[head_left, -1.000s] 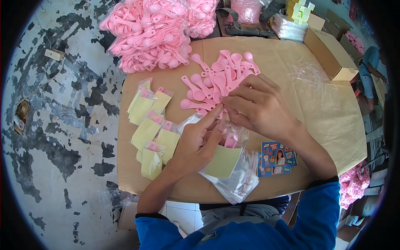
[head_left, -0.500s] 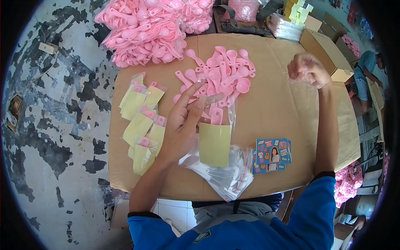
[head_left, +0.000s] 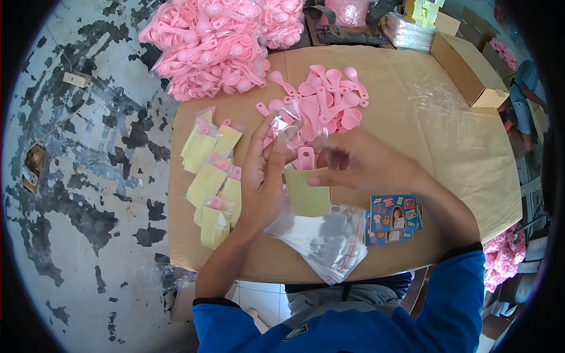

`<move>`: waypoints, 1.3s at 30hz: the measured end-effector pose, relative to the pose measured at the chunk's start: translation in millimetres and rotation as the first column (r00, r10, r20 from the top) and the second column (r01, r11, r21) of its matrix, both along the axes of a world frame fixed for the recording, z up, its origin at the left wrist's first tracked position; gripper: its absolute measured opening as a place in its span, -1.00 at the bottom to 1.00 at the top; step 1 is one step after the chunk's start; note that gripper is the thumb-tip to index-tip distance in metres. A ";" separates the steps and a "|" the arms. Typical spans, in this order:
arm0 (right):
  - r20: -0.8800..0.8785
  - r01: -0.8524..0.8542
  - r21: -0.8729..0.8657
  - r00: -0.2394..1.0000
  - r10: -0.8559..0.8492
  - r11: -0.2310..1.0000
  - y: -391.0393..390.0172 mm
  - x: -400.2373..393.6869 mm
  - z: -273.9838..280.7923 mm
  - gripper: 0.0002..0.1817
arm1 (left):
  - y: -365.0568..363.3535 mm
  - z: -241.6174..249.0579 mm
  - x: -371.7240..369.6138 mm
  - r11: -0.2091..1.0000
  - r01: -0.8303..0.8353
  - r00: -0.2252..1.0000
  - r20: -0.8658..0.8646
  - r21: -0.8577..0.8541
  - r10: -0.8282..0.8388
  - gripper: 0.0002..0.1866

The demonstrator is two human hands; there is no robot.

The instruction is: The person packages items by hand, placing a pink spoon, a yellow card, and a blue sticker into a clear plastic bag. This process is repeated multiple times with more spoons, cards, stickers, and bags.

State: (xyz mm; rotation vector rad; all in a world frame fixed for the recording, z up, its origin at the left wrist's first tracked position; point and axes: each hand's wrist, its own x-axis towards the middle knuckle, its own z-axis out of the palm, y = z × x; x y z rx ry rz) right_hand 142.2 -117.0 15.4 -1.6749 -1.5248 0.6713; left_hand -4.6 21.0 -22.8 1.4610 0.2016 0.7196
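Note:
My left hand grips a clear bag that holds a yellow card and a pink spoon, whose handle end shows at the bag's top. My right hand is closed on the same bag from the right, thumb on the card's upper right edge. Beyond both hands lies a pile of loose pink spoons. Under the card is a fanned stack of clear bags. Blue printed cards lie right of that stack. Filled bags with yellow cards lie left of my left hand.
Large bags of pink spoons stand at the table's back left. A cardboard box and packs of clear bags are at the back right. Thin clear plastic lies on the brown table cover. Another person is at the far right.
My right hand has come in from the far right to the bag at the centre. Thin clear plastic now lies on the cover where that hand was.

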 end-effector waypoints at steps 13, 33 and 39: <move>-0.387 0.186 0.178 0.916 -0.105 0.966 12.7 -7.1 -23.9 -0.56 | 8.7 -5.7 -3.6 0.953 0.134 0.990 -0.010 -0.271 -0.142 -0.65; -0.364 0.210 0.268 0.926 -0.103 0.940 12.6 5.7 -25.6 -0.76 | 16.4 13.1 -8.0 0.983 0.158 0.981 -0.132 0.090 -0.145 -0.75; -0.261 0.052 0.463 0.962 0.080 0.885 9.1 16.0 -27.9 -0.74 | 29.5 16.7 -14.7 0.950 0.270 0.961 -0.111 0.159 -0.255 -0.74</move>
